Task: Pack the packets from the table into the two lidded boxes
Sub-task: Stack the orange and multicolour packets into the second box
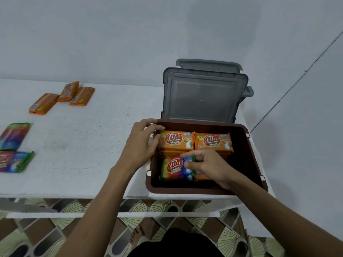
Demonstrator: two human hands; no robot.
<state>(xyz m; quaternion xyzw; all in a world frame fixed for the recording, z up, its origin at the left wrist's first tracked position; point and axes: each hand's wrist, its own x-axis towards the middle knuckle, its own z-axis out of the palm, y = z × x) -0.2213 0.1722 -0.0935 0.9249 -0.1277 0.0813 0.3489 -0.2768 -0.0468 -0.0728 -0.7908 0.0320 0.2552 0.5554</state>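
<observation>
A brown box (248,149) stands open at the table's right end, its grey lid (204,97) upright behind it. Inside lie two stacks of orange packets (176,141) at the back and a multicoloured packet (174,167) at the front left. My left hand (141,143) rests on the box's left rim, fingers against the left orange stack. My right hand (207,164) reaches into the box and pinches the right end of the multicoloured packet. A second grey lid (209,64) shows behind the first; its box is hidden.
On the white table (83,145), three orange packets (63,97) lie at the far left and two multicoloured packets (13,147) near the left edge. The wall stands close behind the boxes. Patterned floor and my foot show below the table edge.
</observation>
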